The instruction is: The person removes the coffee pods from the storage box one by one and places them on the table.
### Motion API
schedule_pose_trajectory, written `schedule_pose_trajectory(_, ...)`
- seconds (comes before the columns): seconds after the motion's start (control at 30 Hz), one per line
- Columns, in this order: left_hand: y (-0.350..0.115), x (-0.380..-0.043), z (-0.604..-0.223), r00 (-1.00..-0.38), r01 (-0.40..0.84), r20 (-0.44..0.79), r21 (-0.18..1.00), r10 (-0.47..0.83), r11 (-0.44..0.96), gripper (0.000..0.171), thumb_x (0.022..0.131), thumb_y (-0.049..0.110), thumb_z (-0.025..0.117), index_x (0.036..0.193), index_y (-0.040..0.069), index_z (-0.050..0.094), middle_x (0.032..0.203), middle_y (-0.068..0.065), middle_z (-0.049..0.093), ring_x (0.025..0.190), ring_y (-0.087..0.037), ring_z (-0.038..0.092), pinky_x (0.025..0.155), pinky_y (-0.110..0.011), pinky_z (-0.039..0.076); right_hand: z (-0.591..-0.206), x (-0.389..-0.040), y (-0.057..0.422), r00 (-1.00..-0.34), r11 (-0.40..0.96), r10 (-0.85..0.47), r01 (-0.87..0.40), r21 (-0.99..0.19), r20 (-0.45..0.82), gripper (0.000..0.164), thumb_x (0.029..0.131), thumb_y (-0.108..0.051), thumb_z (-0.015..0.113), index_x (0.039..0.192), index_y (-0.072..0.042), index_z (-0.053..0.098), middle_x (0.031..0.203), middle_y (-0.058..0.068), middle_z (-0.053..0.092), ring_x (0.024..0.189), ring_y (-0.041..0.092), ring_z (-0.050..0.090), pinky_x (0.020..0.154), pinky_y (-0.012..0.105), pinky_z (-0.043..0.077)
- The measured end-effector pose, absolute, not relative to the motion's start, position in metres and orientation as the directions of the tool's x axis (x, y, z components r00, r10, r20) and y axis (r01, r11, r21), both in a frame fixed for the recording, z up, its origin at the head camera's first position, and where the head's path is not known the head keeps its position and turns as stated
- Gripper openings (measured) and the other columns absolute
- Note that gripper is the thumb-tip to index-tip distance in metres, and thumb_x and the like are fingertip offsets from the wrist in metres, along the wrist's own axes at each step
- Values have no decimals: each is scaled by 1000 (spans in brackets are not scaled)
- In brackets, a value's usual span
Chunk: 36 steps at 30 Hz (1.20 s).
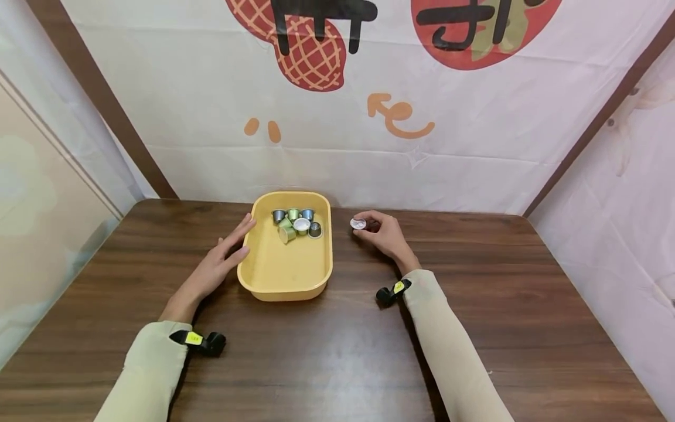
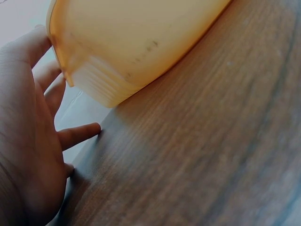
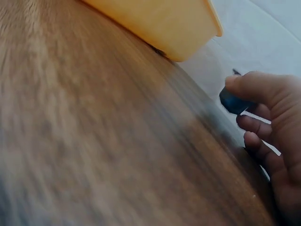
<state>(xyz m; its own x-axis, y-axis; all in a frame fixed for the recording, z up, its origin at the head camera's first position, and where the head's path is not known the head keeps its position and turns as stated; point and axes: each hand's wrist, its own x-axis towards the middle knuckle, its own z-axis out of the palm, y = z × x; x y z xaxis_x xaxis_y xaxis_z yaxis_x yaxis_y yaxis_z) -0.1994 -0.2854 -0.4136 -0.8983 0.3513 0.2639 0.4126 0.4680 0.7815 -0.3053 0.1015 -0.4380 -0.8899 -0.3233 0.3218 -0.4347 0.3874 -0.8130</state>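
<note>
A yellow plastic tray (image 1: pixel 285 268) holds several coffee capsules (image 1: pixel 287 234) in green, blue, dark and white, heaped toward its far end. My left hand (image 1: pixel 215 265) lies along the tray's left side, its fingers spread and fairly straight, the fingertips at the rim. To the right of the tray, my right hand (image 1: pixel 386 235) pinches a single coffee capsule (image 1: pixel 358 224) between thumb and fingers. Its pale lid faces up in the head view. In the right wrist view the body of this capsule (image 3: pixel 231 101) is dark blue, partly covered by the thumb.
The brown wooden table (image 1: pixel 295 363) reaches back to a white printed cloth (image 1: pixel 211 146) hanging behind it. Dark wrist cameras (image 1: pixel 212 344) are strapped over both light sleeves (image 1: pixel 453 346).
</note>
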Motion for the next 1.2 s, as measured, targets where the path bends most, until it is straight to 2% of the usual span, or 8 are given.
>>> schedule_pose_trajectory(0.27,-280,-195,-401,-889,425,269,785,370,450,53,101,10,47,151,6,29,158,-12,11,142,-40,9,100,-72,-9,-443,-304,102,-900,415,-292,-424,-805,324,29,81,-18,79,108,-17,70,100,0,67,77,17,61,67,30,50)
schedule_pose_trajectory(0.43,-288,-193,-409,-901,407,257,779,349,477,54,101,10,47,152,12,29,159,-4,11,143,-36,9,101,-70,-9,-445,-302,96,-905,423,-302,-409,-809,300,28,81,-21,79,108,-19,71,97,-1,67,76,16,60,66,31,50)
schedule_pose_trajectory(0.53,-289,-193,-409,-898,416,267,773,349,479,54,101,11,47,152,13,29,159,-4,11,143,-35,9,101,-70,-9,-445,-301,95,-907,422,-296,-405,-811,299,28,81,-22,79,108,-19,71,97,-2,67,76,16,60,66,31,49)
schedule_pose_trajectory(0.8,-268,-184,-384,-890,415,250,790,381,451,52,101,9,46,150,3,30,157,-17,11,141,-43,9,101,-71,-8,-442,-295,106,-914,451,-277,-397,-799,297,31,79,-13,80,108,-18,71,89,0,66,71,17,58,62,30,47)
schedule_pose_trajectory(1.07,-287,-192,-408,-900,414,269,775,342,477,53,101,12,48,151,13,31,159,-3,12,143,-34,11,102,-70,-8,-440,-298,96,-888,446,-339,-442,-778,310,38,79,-16,80,115,-14,68,80,2,62,70,18,55,60,28,44)
schedule_pose_trajectory(1.2,-291,-195,-416,-893,426,277,773,354,470,54,101,15,48,152,19,30,159,-1,12,144,-32,10,103,-69,-8,-441,-298,96,-890,446,-329,-440,-780,314,44,77,-18,82,119,-14,67,77,2,60,69,18,54,59,29,43)
